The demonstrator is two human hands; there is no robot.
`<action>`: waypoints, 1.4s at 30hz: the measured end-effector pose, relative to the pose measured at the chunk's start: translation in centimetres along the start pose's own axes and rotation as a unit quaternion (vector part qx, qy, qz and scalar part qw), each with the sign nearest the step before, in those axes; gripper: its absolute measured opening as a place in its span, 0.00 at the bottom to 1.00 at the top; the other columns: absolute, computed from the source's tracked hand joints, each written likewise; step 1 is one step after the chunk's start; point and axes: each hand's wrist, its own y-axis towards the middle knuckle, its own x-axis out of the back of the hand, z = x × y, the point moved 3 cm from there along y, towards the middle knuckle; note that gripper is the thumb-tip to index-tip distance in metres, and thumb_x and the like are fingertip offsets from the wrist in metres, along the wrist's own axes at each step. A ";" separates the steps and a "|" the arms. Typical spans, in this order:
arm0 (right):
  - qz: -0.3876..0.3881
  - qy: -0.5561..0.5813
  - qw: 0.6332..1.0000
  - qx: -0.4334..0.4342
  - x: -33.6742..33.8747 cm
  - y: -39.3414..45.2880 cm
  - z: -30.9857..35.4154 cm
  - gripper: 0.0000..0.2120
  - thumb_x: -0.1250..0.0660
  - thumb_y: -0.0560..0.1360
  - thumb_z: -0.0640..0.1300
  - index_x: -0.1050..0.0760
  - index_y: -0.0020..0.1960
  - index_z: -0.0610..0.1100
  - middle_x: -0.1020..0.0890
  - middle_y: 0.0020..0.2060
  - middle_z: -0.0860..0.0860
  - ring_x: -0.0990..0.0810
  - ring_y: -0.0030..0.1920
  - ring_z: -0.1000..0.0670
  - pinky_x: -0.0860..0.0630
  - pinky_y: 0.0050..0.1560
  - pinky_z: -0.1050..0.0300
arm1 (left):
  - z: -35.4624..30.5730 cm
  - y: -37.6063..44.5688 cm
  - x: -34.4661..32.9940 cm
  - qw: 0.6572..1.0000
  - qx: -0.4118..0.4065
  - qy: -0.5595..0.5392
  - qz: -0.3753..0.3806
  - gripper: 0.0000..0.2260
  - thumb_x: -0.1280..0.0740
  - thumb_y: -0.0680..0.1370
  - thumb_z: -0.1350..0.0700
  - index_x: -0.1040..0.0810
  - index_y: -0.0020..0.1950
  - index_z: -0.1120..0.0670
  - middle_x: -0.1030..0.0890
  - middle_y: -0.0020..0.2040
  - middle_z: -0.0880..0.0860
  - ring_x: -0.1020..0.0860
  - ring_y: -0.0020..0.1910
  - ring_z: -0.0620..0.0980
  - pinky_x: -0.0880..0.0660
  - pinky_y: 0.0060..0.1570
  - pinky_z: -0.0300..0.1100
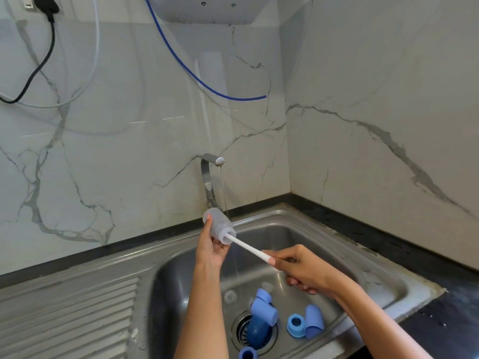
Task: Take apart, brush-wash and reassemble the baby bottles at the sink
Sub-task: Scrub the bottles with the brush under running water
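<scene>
The drainboard lies left of the sink. Over the sink's back-left rim, the left hand holds a clear bottle, fingers curled round its underside and the thumb laid along its near side. The bottle is tilted: its base points up and left toward the tap, its mouth down and right toward the other hand.

A white brush runs out of that mouth, its handle on nearly the same slanted line as the bottle's long axis. Its head is inside the bottle and blurred, so I cannot tell how deep it reaches. A thin stream of water falls from the tap just right of the bottle, not clearly onto it.

Over the middle of the sink, the right hand pinches the handle's lower end between thumb and forefinger, the other fingers curled under.

The coming stroke, I judge, depends on this alignment. The handle must travel along the bottle's axis, up-left and back down-right, with the left hand steadying it.

On the sink floor below lie the other parts: a blue piece over the drain, small clear parts behind it, a blue ring and a blue cap to its right, and another ring at the near edge. Reassembly looks well off.
</scene>
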 end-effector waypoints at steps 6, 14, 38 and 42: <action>-0.036 0.038 0.999 -0.002 -0.7 0.7 -0.4 0.15 0.40 0.81 0.51 0.28 0.67 0.61 0.31 0.27 0.51 0.37 0.23 0.57 0.38 0.23 0.63 | 0.5 -0.3 -0.8 1.000 -0.003 0.021 0.000 0.19 0.30 0.76 0.52 0.29 0.60 0.62 0.23 0.47 0.61 0.22 0.42 0.55 0.19 0.30 0.44; -0.139 -0.126 0.982 0.014 -1.3 1.1 -1.1 0.17 0.40 0.81 0.52 0.29 0.69 0.56 0.27 0.30 0.56 0.33 0.27 0.57 0.34 0.26 0.67 | 1.3 -0.7 -0.7 0.971 -0.124 0.139 -0.152 0.16 0.25 0.71 0.56 0.28 0.52 0.60 0.23 0.56 0.61 0.22 0.52 0.57 0.22 0.42 0.52; -0.138 -0.390 0.904 0.105 0.1 -0.5 0.6 0.19 0.47 0.82 0.57 0.35 0.72 0.62 0.27 0.31 0.55 0.30 0.30 0.55 0.34 0.33 0.64 | -2.3 -0.3 3.0 0.990 0.006 0.083 -0.111 0.24 0.28 0.74 0.54 0.31 0.65 0.60 0.23 0.49 0.63 0.22 0.45 0.60 0.23 0.50 0.56; -0.189 -0.392 0.898 0.066 -0.8 0.1 0.4 0.19 0.49 0.83 0.56 0.35 0.72 0.62 0.20 0.42 0.54 0.26 0.36 0.53 0.32 0.37 0.61 | -1.2 -0.6 1.4 0.982 -0.043 0.139 -0.117 0.28 0.25 0.71 0.57 0.33 0.66 0.61 0.25 0.62 0.65 0.23 0.57 0.62 0.22 0.47 0.56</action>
